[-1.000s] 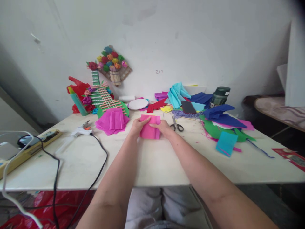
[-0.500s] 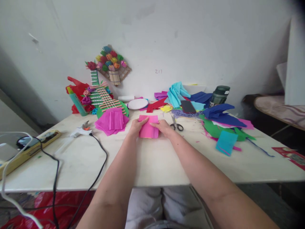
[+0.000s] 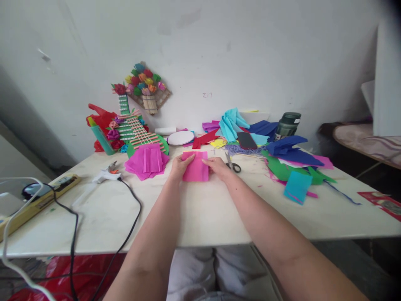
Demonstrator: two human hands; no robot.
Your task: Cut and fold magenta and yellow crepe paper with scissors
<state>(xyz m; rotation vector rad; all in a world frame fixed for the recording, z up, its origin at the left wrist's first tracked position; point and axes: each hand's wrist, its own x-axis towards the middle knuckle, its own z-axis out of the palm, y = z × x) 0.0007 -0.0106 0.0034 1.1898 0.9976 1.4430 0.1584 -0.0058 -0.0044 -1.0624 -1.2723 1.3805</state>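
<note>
A pink square of paper [image 3: 195,169] is held over the middle of the table. My left hand [image 3: 181,166] grips its left edge, thumb on top and fingers underneath. On the opposite side my right hand [image 3: 216,167] pinches the right edge near the top, where a lighter strip runs down the sheet. Black-handled scissors [image 3: 233,165] lie just beyond my right hand. To the left of my left hand is a fanned pile of magenta paper sheets [image 3: 147,161].
A white glue gun [image 3: 108,175] with a black cord and a power strip [image 3: 40,200] lie left. Behind stand a paper-flower guitar [image 3: 138,129] and a white disc [image 3: 181,138]. Right are a phone [image 3: 247,141], a dark bottle [image 3: 287,125], green paper [image 3: 282,167] and a blue piece [image 3: 298,187].
My right thumb has shifted up and right to the paper's edge, and the lighter strip on that side now shows along its length. My left hand keeps its hold.
</note>
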